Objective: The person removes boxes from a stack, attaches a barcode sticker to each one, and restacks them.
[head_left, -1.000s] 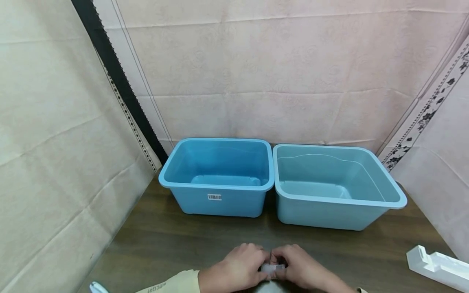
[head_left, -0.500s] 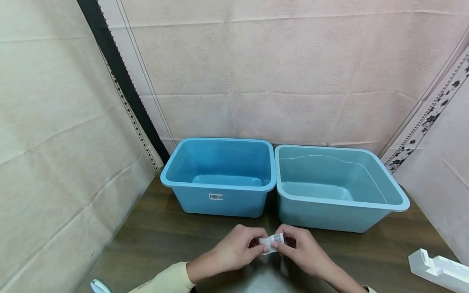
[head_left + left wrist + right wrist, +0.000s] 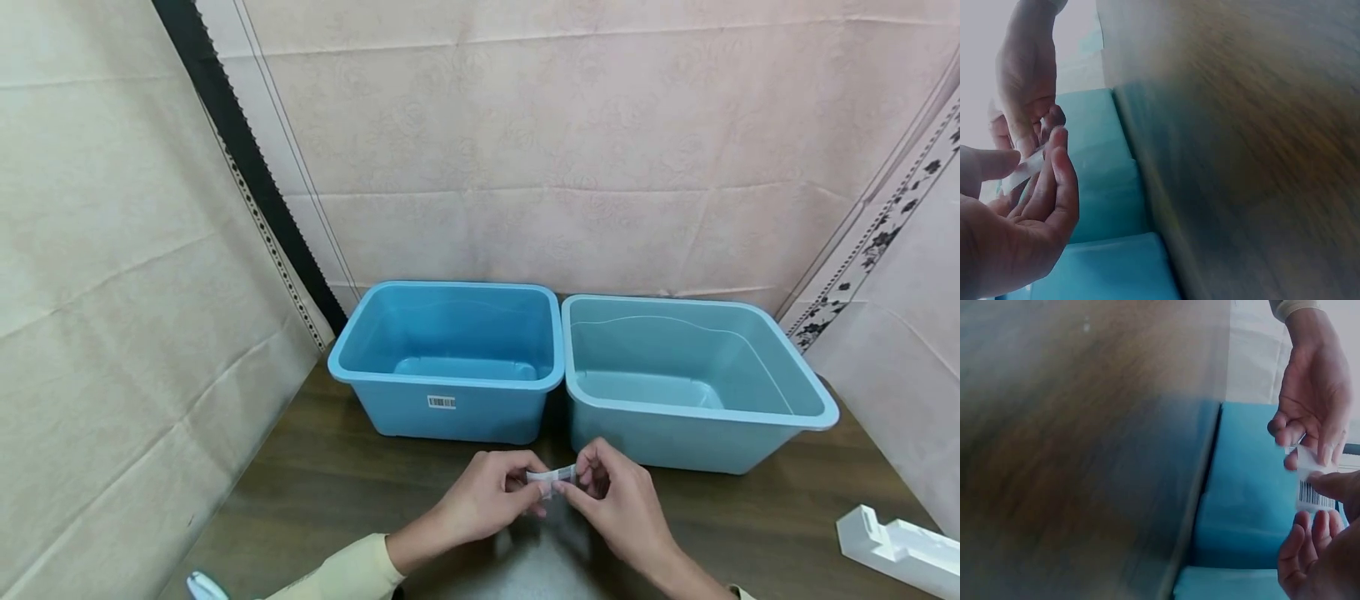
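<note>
A small white barcode label (image 3: 553, 476) is stretched between both hands, low in the middle of the head view. My left hand (image 3: 483, 496) pinches its left end with thumb and fingers. At the other end, my right hand (image 3: 626, 504) pinches it the same way. The right wrist view shows the black bars on the label (image 3: 1315, 495), partly covered by the right thumb. From the left wrist, the label (image 3: 1027, 166) looks plain and pale. Both hands are above the wooden table, in front of the bins.
A blue bin (image 3: 450, 417) with a barcode sticker on its front stands behind the hands. Beside it on the right is a paler teal bin (image 3: 675, 442). A white foam-like block (image 3: 900, 550) lies far right; a light blue object (image 3: 204, 587) peeks in lower left.
Both hands have moved forward from the table's near side towards the bins, carrying the label. It faced the head camera half a second ago and now appears more edge-on.
</note>
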The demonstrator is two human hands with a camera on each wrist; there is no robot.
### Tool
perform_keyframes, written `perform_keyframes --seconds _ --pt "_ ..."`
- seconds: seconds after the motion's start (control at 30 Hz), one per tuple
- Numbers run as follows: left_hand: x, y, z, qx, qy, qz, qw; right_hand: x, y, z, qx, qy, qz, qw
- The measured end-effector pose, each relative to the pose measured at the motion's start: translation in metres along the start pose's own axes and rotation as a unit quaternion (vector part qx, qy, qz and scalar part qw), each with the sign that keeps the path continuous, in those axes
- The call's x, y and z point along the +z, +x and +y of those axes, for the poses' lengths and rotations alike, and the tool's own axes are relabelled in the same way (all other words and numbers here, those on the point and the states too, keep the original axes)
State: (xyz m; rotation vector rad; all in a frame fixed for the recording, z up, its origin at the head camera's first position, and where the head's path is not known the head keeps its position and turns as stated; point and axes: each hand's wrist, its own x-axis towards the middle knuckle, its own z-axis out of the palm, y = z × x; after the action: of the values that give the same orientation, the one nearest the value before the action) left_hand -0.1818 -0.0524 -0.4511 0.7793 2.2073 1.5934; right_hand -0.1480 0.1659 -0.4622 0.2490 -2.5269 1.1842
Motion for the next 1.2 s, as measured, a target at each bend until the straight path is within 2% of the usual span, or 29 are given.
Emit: perform_keyframes --seconds 0.1,0.23,0.4,0.6,0.83,1.03,1.2 --pt "0.0 0.003 -0.001 -0.018 -0.024 0.005 0.9995 0.002 -0.001 0.0 -0.011 0.023 -0.001 0.9997" --pt "0.002 0.004 -0.001 -0.031 -0.046 0.004 0.9984 0.004 -0.002 0.001 -0.006 0.057 -0.011 0.9983" --pt "0.002 0.004 0.001 -0.018 -0.048 0.003 0.9987 0.002 -0.004 0.004 0.01 0.09 -0.033 0.9953" --pt "0.004 0.002 -0.001 0.009 -0.023 0.003 0.9997 0.001 -0.006 0.008 0.007 0.117 -0.062 0.9912" --pt "0.0 -0.001 -0.002 0.017 0.015 0.013 0.9997 -0.003 -0.002 0.012 0.01 0.108 -0.045 0.9931" --pt "-0.011 -0.006 -0.005 -0.021 0.046 0.013 0.9987 -0.015 -0.001 0.018 0.049 0.076 -0.018 0.9958" --pt "-0.02 -0.01 -0.009 -0.035 0.072 0.015 0.9967 -0.018 -0.005 0.026 0.051 0.06 -0.007 0.9968"
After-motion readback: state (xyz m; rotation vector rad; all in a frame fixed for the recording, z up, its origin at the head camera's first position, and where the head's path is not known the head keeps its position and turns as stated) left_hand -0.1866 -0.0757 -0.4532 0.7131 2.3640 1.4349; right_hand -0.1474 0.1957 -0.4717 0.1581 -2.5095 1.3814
